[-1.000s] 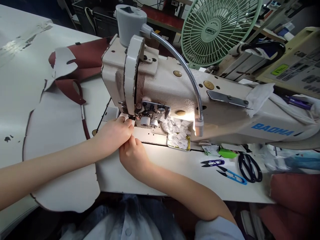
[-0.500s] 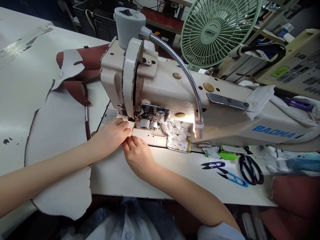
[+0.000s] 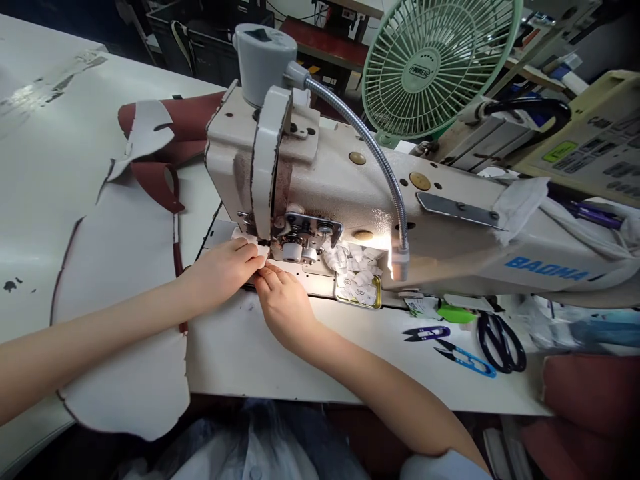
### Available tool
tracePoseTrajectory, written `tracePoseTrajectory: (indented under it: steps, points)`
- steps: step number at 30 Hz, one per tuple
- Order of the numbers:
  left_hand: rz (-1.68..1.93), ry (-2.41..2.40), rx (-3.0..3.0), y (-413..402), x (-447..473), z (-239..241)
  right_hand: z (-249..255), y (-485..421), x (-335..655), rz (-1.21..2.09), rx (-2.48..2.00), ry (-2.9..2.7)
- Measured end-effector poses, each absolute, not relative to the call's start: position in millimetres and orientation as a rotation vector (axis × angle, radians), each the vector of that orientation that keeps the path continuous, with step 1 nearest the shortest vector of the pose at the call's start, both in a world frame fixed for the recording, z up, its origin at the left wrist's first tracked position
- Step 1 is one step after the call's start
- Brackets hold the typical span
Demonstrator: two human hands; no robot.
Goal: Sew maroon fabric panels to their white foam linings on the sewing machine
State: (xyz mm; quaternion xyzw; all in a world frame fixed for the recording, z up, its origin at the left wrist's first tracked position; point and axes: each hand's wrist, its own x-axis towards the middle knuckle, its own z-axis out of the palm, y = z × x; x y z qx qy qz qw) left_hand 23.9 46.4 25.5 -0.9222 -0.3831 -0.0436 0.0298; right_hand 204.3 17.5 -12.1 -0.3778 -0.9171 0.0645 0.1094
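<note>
White piece [image 3: 244, 234] partly out of sight beneath left hand [image 3: 225, 270]

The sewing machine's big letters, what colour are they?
The letters are blue, showing best in the head view.

The head-worn camera looks forward and down, close to the sewing machine [image 3: 370, 207], with the fan [image 3: 421, 70] at one o'clock.

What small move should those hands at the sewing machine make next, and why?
Perhaps ease the small white piece along slowly with the left hand: its fingers are on the piece, very close to metal parts under the head of the sewing machine, and the right hand is right beside it.
</note>
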Motion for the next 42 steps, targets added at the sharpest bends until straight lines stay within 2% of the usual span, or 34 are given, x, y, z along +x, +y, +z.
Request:
tracePoseTrajectory:
  steps: [3, 9, 15, 23, 30, 42]
  points:
    - [-0.197, -1.160, -2.849, 48.9, 22.2, 25.3, -9.0, 17.8, 211.2, 0.272, -1.123, -2.644]
    - [-0.327, -1.131, -2.894, 55.7, 16.9, 18.2, -2.9, 18.4, 217.7, 0.281, -1.418, -2.549]
    - [-0.483, -1.136, -2.967, 63.0, 14.3, 13.2, -1.6, 26.7, 217.5, 0.334, -1.466, -2.562]
    - [-0.397, -1.218, -2.924, 67.9, 17.3, 14.7, -2.8, 29.2, 222.1, 0.363, -1.355, -2.540]
    - [-0.387, -1.335, -2.898, 68.7, 20.2, 17.6, -3.2, 32.2, 220.1, 0.207, -1.447, -2.555]
    - [-0.495, -1.117, -2.629, 71.5, 12.7, 11.6, 0.7, 29.7, 211.3, 0.318, -1.470, -2.604]
